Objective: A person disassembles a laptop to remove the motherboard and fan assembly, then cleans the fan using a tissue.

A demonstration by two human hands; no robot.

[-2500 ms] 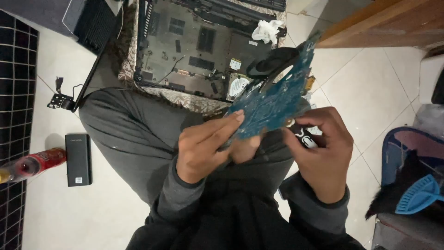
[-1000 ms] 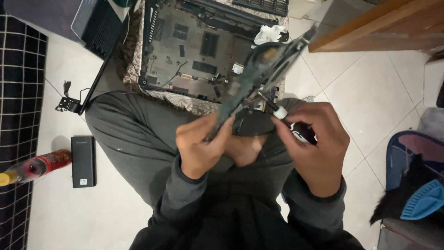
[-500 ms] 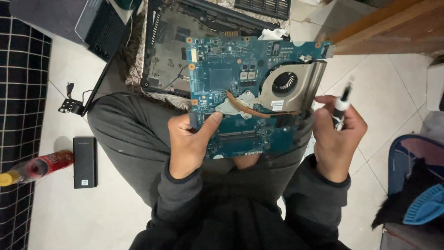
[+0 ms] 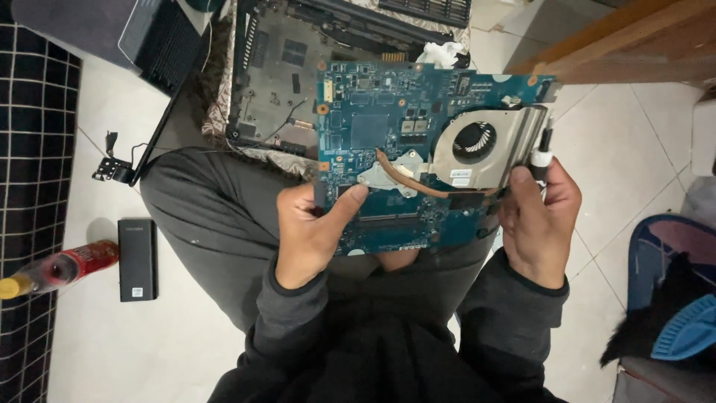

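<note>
Head | left hand point(image 4: 313, 235), right hand point(image 4: 538, 216) both grip motherboard point(image 4: 388, 142) | board now face-up, flat

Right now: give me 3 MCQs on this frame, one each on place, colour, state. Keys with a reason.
1. Where does the black battery pack lie?
A. on the floor by the person's left knee
B. on the circuit board
C. in the right hand

2. What colour is the circuit board?
A. red
B. blue
C. white

3. How is the board held?
A. lying flat on the floor
B. by the left hand alone
C. by both hands, fan side up

Key:
1 A, it lies on the tiles near the red bottle.
2 B, its face is blue.
3 C, left hand and right hand grip its edges; the fan faces the camera.
</note>
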